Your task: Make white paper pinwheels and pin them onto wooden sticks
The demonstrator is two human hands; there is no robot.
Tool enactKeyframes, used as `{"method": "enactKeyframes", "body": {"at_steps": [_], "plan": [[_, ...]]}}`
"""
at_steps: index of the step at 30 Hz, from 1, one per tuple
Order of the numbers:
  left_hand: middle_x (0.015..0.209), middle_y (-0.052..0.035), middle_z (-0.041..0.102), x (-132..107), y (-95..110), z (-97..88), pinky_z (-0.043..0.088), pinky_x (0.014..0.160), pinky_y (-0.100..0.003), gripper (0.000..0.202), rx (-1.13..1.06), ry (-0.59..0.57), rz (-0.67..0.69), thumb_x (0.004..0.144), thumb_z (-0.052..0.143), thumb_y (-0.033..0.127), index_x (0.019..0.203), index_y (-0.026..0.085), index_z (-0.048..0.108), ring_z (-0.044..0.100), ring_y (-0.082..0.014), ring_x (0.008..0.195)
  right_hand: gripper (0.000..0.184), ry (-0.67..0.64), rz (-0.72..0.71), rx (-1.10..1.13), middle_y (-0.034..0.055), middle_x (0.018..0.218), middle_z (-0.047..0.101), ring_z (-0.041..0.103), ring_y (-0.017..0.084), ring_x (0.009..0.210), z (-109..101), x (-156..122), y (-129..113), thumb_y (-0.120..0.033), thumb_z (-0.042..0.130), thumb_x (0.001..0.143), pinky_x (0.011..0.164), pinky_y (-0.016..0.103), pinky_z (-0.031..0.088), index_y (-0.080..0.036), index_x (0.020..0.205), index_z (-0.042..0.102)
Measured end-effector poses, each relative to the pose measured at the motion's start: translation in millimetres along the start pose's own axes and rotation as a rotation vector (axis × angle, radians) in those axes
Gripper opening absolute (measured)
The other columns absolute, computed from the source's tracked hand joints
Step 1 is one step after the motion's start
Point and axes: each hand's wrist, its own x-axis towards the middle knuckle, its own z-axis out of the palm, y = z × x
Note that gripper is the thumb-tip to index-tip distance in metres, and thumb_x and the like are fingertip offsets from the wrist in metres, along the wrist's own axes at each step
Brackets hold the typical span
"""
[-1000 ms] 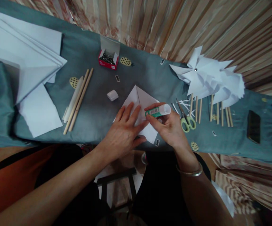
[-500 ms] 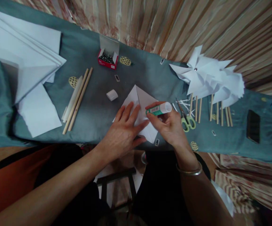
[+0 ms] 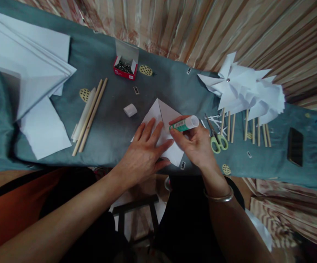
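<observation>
A folded white paper (image 3: 170, 113) lies in the middle of the cloth, with cut lines running in from its corners. My left hand (image 3: 143, 153) rests on it, fingers spread flat over its left side. In my right hand (image 3: 198, 144) is a glue stick (image 3: 184, 124) with a green and white label, held tilted over the paper's right part. Whether its tip touches the paper is hidden by my fingers. The white glue cap (image 3: 130, 110) sits apart, to the upper left of the paper. Green-handled scissors (image 3: 218, 142) lie just right of my right hand.
White paper pinwheels (image 3: 243, 87) on wooden sticks are piled at the right, near a dark phone (image 3: 295, 147). An open red box (image 3: 125, 71) of small metal pins stands behind. Wooden sticks (image 3: 92, 117) and paper sheets (image 3: 46, 128) lie left. Thin paper strips surround the scissors.
My right hand and the glue stick have shifted very slightly left. My left hand stays flat on the paper.
</observation>
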Motion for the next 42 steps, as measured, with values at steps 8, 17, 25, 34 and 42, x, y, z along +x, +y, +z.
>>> {"method": "enactKeyframes", "body": {"at_steps": [8,17,25,34,42], "plan": [[0.155,-0.0144,0.033,0.5,0.0,-0.7,0.023,0.114,-0.062,0.057,-0.008,-0.001,-0.005,0.085,0.062,0.052,0.135,0.025,0.052,0.021,-0.0426,0.145,0.018,0.008,-0.001,0.013,0.0014,0.086,0.067,0.063,0.017,0.075,2.0,2.0,-0.9,-0.032,0.066,0.082,0.070,0.033,0.051,-0.021,0.097,0.063],[0.155,-0.0153,0.033,0.4,0.3,-0.3,0.022,0.114,-0.062,0.059,-0.009,0.003,-0.003,0.083,0.065,0.050,0.134,0.024,0.053,0.022,-0.0427,0.144,0.015,-0.006,-0.017,-0.018,0.0012,0.085,0.067,0.062,0.017,0.073,2.9,5.1,-2.7,-0.028,0.066,0.082,0.068,0.033,0.051,-0.021,0.096,0.064],[0.155,-0.0165,0.033,0.8,0.2,-0.6,0.022,0.114,-0.061,0.059,-0.012,0.007,0.000,0.084,0.063,0.051,0.134,0.023,0.053,0.022,-0.0424,0.144,0.015,-0.036,-0.013,-0.019,0.0012,0.086,0.067,0.060,0.016,0.071,3.1,5.8,-4.6,-0.027,0.065,0.083,0.068,0.033,0.049,-0.021,0.096,0.063],[0.156,-0.0155,0.031,0.8,0.4,-1.0,0.023,0.114,-0.062,0.059,-0.016,0.012,0.001,0.083,0.065,0.050,0.134,0.023,0.053,0.022,-0.0416,0.145,0.016,-0.066,-0.028,-0.043,0.0005,0.084,0.067,0.059,0.016,0.071,1.9,7.0,-4.4,-0.030,0.065,0.083,0.067,0.032,0.050,-0.022,0.096,0.063],[0.158,-0.0158,0.027,0.7,0.9,-3.1,0.022,0.115,-0.061,0.058,-0.033,0.003,-0.002,0.084,0.064,0.049,0.134,0.022,0.053,0.021,-0.0411,0.145,0.018,-0.096,-0.033,-0.025,0.0012,0.087,0.067,0.059,0.016,0.073,1.4,6.9,-3.0,-0.028,0.065,0.082,0.069,0.033,0.049,-0.022,0.098,0.062]]}}
